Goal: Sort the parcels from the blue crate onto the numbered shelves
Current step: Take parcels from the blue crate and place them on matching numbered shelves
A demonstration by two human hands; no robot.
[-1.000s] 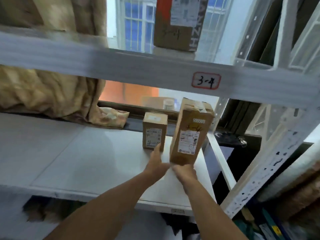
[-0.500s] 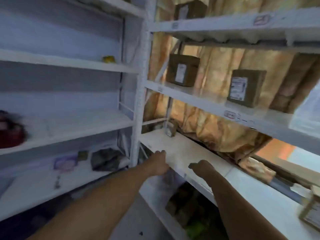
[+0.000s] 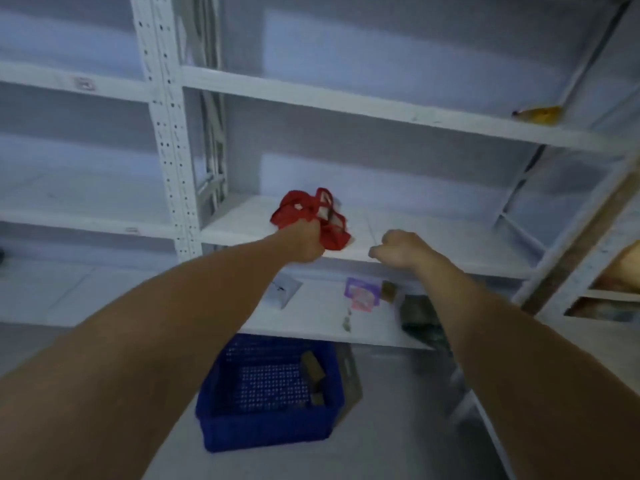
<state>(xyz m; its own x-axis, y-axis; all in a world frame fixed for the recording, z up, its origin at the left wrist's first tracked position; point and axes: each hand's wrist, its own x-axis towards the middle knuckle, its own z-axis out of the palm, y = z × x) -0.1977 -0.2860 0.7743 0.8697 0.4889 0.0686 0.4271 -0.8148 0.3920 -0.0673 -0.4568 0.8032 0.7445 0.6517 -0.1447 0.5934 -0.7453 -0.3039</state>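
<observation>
The blue crate (image 3: 263, 431) stands on the floor below the white shelves, and a brown parcel (image 3: 312, 374) lies along its right side. Both my arms reach forward above it. My left hand (image 3: 306, 242) is loosely curled and holds nothing; it overlaps the lower edge of a red bagged parcel (image 3: 304, 209) lying on the middle shelf (image 3: 450, 244). My right hand (image 3: 403, 249) hangs loosely curled and empty in front of that shelf's edge. The shelf number labels are too blurred to read.
On the lower shelf lie a grey pouch (image 3: 282, 289), a purple packet (image 3: 362, 294) and a dark bundle (image 3: 419, 313). A yellow item (image 3: 540, 114) sits on the upper shelf at the right. A perforated white upright (image 3: 169, 150) divides the bays. Grey floor surrounds the crate.
I set a tall brown parcel on shelf 3-4 and let go. My view swung left and down to the other shelf bay and the blue crate; both hands are empty.
</observation>
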